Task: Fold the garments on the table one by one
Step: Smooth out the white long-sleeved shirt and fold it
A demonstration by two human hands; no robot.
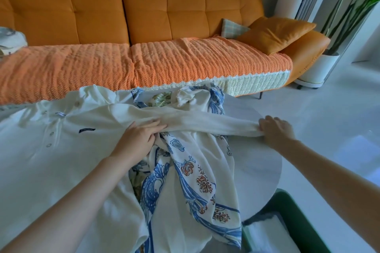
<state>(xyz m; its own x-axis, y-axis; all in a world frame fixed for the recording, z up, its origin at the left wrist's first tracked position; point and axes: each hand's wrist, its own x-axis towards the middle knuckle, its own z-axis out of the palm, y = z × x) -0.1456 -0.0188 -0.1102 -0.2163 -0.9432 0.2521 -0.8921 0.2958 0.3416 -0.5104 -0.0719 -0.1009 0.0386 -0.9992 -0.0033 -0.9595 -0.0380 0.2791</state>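
A cream long-sleeved button shirt [51, 141] lies spread across the left of the round white table [257, 162]. Its right sleeve [205, 123] stretches out to the right over a crumpled blue-and-orange patterned garment [197, 176]. My left hand [137, 139] rests with straight fingers on the sleeve near the shoulder. My right hand [275, 129] grips the sleeve's cuff end at the table's right edge. More patterned fabric [162, 97] is bunched at the table's far side.
An orange sofa [144, 26] with a textured cover and cushions [275, 33] runs along the far side of the table. A green-rimmed bin [298, 222] stands at the lower right. A potted plant [329, 61] is at the far right.
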